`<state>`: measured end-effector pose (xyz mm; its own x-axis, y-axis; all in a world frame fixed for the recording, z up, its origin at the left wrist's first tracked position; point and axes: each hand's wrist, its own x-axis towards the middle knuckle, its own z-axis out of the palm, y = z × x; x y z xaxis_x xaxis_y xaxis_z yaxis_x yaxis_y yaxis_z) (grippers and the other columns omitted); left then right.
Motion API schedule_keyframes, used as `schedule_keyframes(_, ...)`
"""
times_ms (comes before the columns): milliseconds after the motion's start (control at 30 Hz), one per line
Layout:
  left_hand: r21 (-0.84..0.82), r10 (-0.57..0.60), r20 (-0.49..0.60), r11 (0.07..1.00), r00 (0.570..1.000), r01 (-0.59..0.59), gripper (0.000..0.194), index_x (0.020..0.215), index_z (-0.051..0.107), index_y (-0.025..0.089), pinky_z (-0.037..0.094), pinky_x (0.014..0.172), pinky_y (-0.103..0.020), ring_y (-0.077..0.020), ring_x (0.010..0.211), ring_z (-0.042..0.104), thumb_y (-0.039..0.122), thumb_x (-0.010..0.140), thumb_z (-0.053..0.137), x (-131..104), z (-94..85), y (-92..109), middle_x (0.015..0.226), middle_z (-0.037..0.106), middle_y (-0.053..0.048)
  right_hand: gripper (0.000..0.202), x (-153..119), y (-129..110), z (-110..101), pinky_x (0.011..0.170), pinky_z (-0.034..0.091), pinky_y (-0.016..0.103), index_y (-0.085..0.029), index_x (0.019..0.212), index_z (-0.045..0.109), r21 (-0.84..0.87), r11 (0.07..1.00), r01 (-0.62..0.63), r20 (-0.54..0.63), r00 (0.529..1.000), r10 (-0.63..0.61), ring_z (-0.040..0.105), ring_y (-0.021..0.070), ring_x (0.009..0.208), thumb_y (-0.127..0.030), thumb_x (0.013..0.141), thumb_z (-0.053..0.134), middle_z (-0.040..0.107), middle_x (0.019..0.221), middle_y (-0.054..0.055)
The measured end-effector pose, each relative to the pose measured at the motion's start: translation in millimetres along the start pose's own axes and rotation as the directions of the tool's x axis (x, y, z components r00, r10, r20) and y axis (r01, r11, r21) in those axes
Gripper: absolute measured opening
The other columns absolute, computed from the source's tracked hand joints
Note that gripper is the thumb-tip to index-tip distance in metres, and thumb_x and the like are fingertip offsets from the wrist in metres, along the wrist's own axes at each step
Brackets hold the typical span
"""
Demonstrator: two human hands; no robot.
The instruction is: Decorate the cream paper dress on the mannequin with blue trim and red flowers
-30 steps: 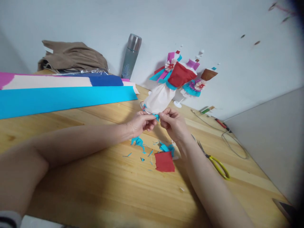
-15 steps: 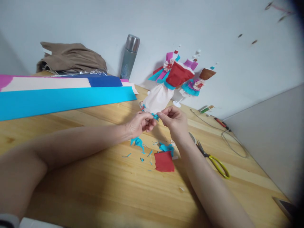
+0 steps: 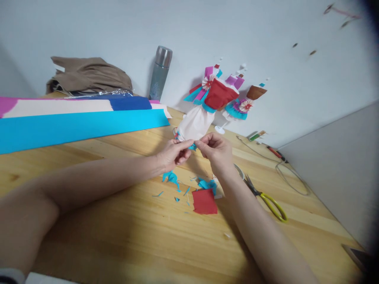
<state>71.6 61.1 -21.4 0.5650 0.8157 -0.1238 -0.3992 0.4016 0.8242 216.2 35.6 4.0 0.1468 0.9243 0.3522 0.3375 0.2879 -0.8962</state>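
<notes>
A small paper dress [image 3: 197, 122] on a stand tilts over the table, with a red top, a blue waistband and a pale pink skirt. Blue and red trim [image 3: 192, 147] runs along its hem. My left hand [image 3: 177, 152] pinches the hem, thumb laid along its edge. Close beside it, the thumb and forefinger of my right hand [image 3: 215, 148] are pressed together on the same trim. What exactly lies between the fingertips is too small to make out. Blue paper scraps [image 3: 171, 177] and a red paper piece [image 3: 205, 201] lie on the wood below.
Yellow-handled scissors [image 3: 268, 199] lie right of my right forearm, near a partly hidden tape roll [image 3: 239, 171]. More little dresses [image 3: 242, 108] stand against the wall. Behind my left arm are coloured paper sheets [image 3: 83, 124], a flask [image 3: 160, 75] and brown cloth [image 3: 91, 75]. A cable [image 3: 291, 181] curls at right.
My left thumb has stretched out along the hem, closer to the right fingertips, and covers more of the trim. The view has shifted slightly; the dress stays between both hands.
</notes>
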Motion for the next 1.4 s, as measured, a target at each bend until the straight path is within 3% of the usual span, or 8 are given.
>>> schedule_keyframes(300, 0.006, 0.013, -0.015, 1.000, 1.000, -0.013, 0.039, 0.056, 0.051, 0.015, 0.017, 0.039, -0.020, -0.0022, 0.035, 0.031, 0.029, 0.091, 0.062, 0.8, 1.9, -1.1, 0.047, 0.049, 0.003, 0.040, -1.3, -3.7, 1.3, 0.041, 0.015, 0.023, -0.021, 0.062, 0.054, 0.262, 0.946, -0.193, 0.099, 0.980, 0.173, 0.028, 0.0042, 0.038, -0.042, 0.060, 0.087, 0.039, 0.042, -0.010)
schedule_keyframes(500, -0.023, 0.029, -0.003, 0.999, 1.000, -0.029, 0.034, 0.060, 0.053, 0.015, 0.017, 0.039, -0.020, -0.0021, 0.035, 0.032, 0.030, 0.088, 0.066, -0.5, 2.3, -1.0, 0.048, 0.050, 0.004, 0.044, 0.0, -2.0, -1.7, 0.043, 0.018, 0.023, -0.021, 0.063, 0.049, 0.379, 0.873, -0.306, 0.228, 0.946, 0.232, 0.030, 0.0047, 0.041, -0.045, 0.061, 0.086, 0.042, 0.051, -0.008)
schedule_keyframes(600, -0.035, 0.012, -0.005, 0.999, 1.000, -0.012, 0.033, 0.061, 0.053, 0.015, 0.016, 0.039, -0.019, -0.0021, 0.035, 0.034, 0.029, 0.088, 0.065, -1.9, 2.8, 0.2, 0.048, 0.051, 0.003, 0.043, 0.2, -2.4, -4.6, 0.044, 0.020, 0.025, -0.022, 0.062, 0.047, 0.380, 0.900, -0.215, 0.196, 0.969, 0.149, 0.030, 0.0065, 0.043, -0.052, 0.071, 0.077, 0.043, 0.054, -0.006)
schedule_keyframes(700, -0.060, 0.024, -0.005, 0.998, 1.000, -0.025, 0.029, 0.065, 0.056, 0.015, 0.017, 0.039, -0.019, -0.0030, 0.035, 0.035, 0.028, 0.090, 0.062, -2.3, 3.5, 0.5, 0.048, 0.052, 0.003, 0.030, -3.6, -3.7, -7.9, 0.046, 0.025, 0.026, -0.022, 0.069, 0.055, 0.161, 0.985, 0.066, 0.050, 0.996, -0.075, 0.035, 0.0095, 0.048, -0.044, 0.076, 0.074, 0.044, 0.055, -0.005)
schedule_keyframes(767, -0.063, 0.023, -0.011, 0.998, 1.000, -0.024, 0.028, 0.066, 0.057, 0.015, 0.018, 0.039, -0.019, -0.0038, 0.035, 0.036, 0.028, 0.090, 0.062, -1.8, 3.7, 0.1, 0.046, 0.051, 0.003, 0.020, -7.6, -4.9, -9.3, 0.049, 0.030, 0.027, -0.023, 0.075, 0.061, -0.110, 0.955, 0.274, 0.066, 0.961, -0.268, 0.038, 0.0109, 0.051, -0.037, 0.077, 0.073, 0.047, 0.058, -0.004)
schedule_keyframes(900, -0.053, 0.008, -0.022, 0.999, 1.000, -0.010, 0.034, 0.061, 0.054, 0.015, 0.020, 0.039, -0.020, -0.0042, 0.034, 0.036, 0.024, 0.093, 0.058, -1.1, 3.4, -0.3, 0.044, 0.048, 0.003, 0.008, -12.7, -4.7, -8.9, 0.053, 0.036, 0.029, -0.023, 0.082, 0.063, -0.425, 0.721, 0.547, 0.220, 0.835, -0.504, 0.044, 0.0125, 0.055, -0.028, 0.083, 0.069, 0.052, 0.064, -0.002)
schedule_keyframes(1100, -0.061, 0.020, 0.005, 0.998, 1.000, -0.020, 0.034, 0.061, 0.054, 0.015, 0.021, 0.039, -0.020, -0.0037, 0.034, 0.036, 0.026, 0.093, 0.059, -3.4, 2.7, 0.5, 0.046, 0.049, 0.003, 0.009, -11.3, -4.1, -6.3, 0.055, 0.037, 0.029, -0.022, 0.080, 0.061, -0.536, 0.620, 0.573, 0.221, 0.804, -0.552, 0.049, 0.0137, 0.057, -0.021, 0.088, 0.059, 0.055, 0.067, 0.000)
schedule_keyframes(1400, -0.060, 0.008, 0.025, 0.998, 1.000, -0.007, 0.028, 0.070, 0.057, 0.015, 0.022, 0.040, -0.019, -0.0046, 0.037, 0.039, 0.034, 0.091, 0.061, -4.1, 1.6, 0.5, 0.051, 0.053, 0.002, 0.012, -13.7, -15.9, -2.3, 0.057, 0.035, 0.030, -0.023, 0.073, 0.055, -0.431, 0.836, 0.338, 0.115, 0.940, -0.321, 0.043, 0.0130, 0.055, -0.023, 0.084, 0.058, 0.052, 0.061, -0.002)
